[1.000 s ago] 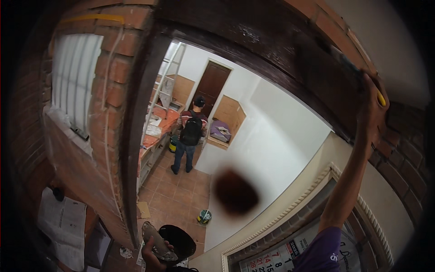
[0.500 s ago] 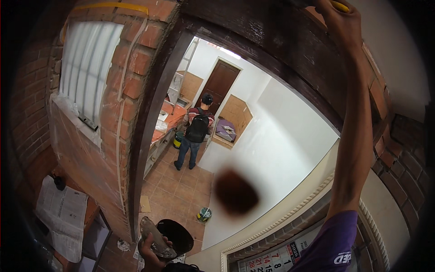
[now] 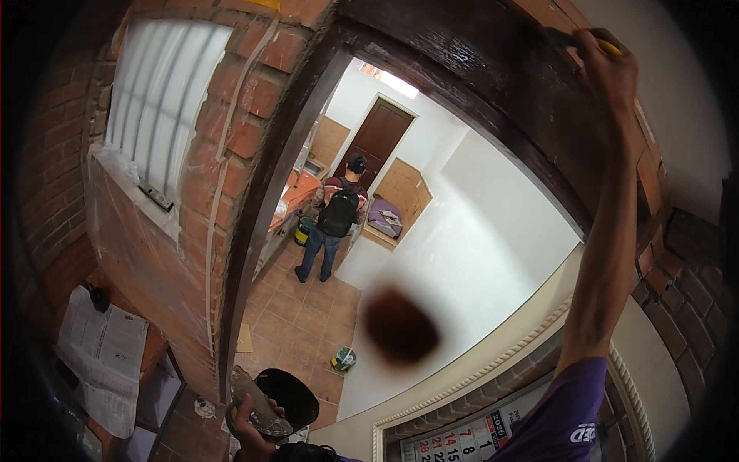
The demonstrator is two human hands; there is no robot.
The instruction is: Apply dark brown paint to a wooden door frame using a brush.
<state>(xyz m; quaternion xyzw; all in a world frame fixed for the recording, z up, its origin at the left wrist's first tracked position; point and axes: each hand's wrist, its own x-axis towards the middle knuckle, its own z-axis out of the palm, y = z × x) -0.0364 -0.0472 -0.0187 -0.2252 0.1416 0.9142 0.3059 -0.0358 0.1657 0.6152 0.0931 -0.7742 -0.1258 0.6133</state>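
Note:
My right hand (image 3: 612,73) is raised high at the upper right, its fingers closed round what looks like a paintbrush (image 3: 608,48) with a yellow-marked handle. The brush's dark end meets the glossy dark brown door frame (image 3: 454,65) at its top beam. Low in the view, my left hand (image 3: 245,427) grips a black round container (image 3: 289,394), open at the top. A grey, crumpled piece (image 3: 258,402), perhaps cloth or plastic, lies between that hand and the container's side. The container's inside looks dark, and its contents cannot be made out.
Through the doorway, a person with a black backpack (image 3: 339,212) stands with their back to me. A small bucket (image 3: 343,359) stands on the tiled floor. A plastic-covered window (image 3: 165,92) is at left, above a newspaper-covered table (image 3: 104,354). A calendar (image 3: 454,446) hangs below.
My right hand and the brush show lower in the picture, with the brush's dark end now visible against the beam. The window and doorway have shifted slightly to the right in view.

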